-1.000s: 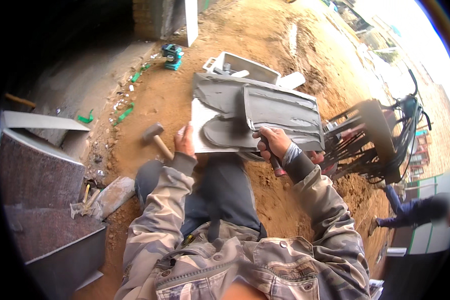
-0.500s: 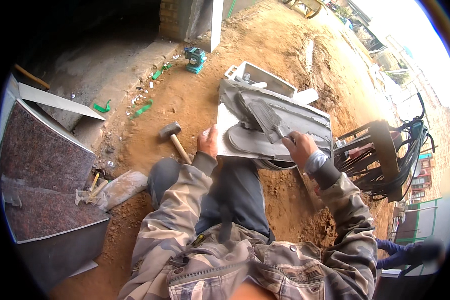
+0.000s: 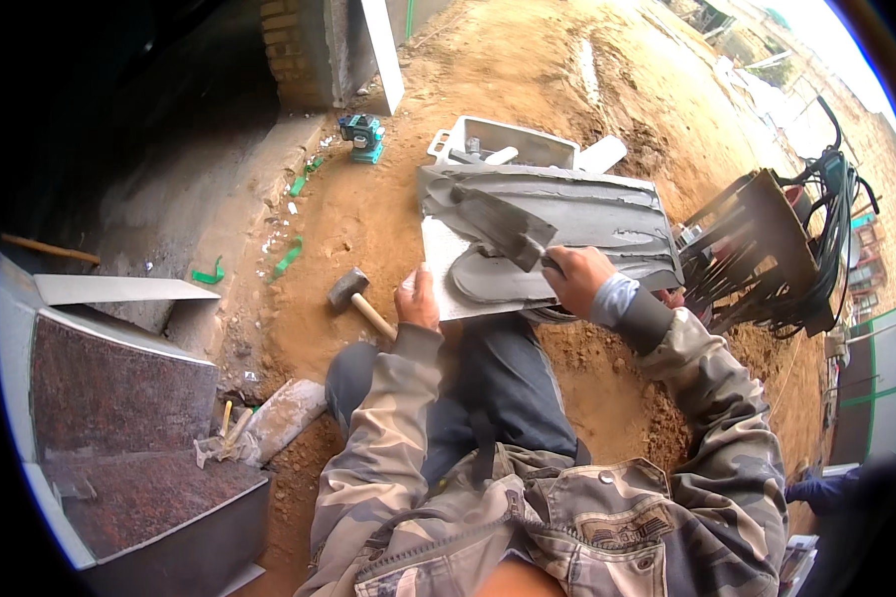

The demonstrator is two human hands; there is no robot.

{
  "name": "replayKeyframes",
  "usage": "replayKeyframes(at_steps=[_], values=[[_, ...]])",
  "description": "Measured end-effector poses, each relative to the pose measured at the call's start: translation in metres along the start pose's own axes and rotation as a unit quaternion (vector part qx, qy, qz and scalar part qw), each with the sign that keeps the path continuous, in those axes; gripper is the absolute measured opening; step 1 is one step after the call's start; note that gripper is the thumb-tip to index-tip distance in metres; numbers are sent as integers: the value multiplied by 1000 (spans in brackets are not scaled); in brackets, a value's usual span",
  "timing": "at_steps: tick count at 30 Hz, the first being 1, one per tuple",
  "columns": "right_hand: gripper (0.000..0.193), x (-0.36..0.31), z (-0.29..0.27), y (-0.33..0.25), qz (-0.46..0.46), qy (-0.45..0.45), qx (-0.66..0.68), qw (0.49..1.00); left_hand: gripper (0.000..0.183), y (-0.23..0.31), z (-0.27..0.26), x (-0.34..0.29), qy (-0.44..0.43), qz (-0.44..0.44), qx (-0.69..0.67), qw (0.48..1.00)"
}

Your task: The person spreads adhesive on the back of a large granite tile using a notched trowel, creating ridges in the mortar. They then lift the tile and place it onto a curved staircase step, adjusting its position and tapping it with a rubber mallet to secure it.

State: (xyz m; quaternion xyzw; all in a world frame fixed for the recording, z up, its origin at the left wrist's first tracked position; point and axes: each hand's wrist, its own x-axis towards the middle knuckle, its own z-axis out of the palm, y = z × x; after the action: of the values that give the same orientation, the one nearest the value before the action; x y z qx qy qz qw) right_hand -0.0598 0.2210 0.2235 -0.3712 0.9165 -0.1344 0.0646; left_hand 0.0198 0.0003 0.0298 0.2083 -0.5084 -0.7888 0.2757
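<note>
Bright daylight outdoors, framed by a black fisheye rim.
The sky (image 3: 846, 50) burned out to white at upper right, while the interior (image 3: 159, 129) at upper left sank nearly to black. Light whitened the bare strip along the left edge of the panel (image 3: 442, 267) and glinted on the wet mortar (image 3: 567, 189) toward its right edge; shade gathered below its near edge. The trowel (image 3: 508, 228) looked slightly smeared. The stone slabs (image 3: 119, 383) at left bowed with the lens, blue fringes tinted the rim, and the lower right corner dissolved into dark blur.
</note>
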Motion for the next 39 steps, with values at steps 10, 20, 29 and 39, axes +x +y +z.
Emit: replayKeyframes(at_steps=[10,20,29,39], values=[[17,-35,-28,91,105,1,-86,991,38,10,0,-3,-17,-10,7,1000],[24,-73,-49,214,195,18,-119,973,34,-2,-14,3,-13,-50,27,998],[30,-101,-58,308,278,36,-159,947,32,12,5,-3,-4,-39,2,999],[29,-44,-79,124,313,-65,367,873,36,-13,-29,14,11,37,105,994]])
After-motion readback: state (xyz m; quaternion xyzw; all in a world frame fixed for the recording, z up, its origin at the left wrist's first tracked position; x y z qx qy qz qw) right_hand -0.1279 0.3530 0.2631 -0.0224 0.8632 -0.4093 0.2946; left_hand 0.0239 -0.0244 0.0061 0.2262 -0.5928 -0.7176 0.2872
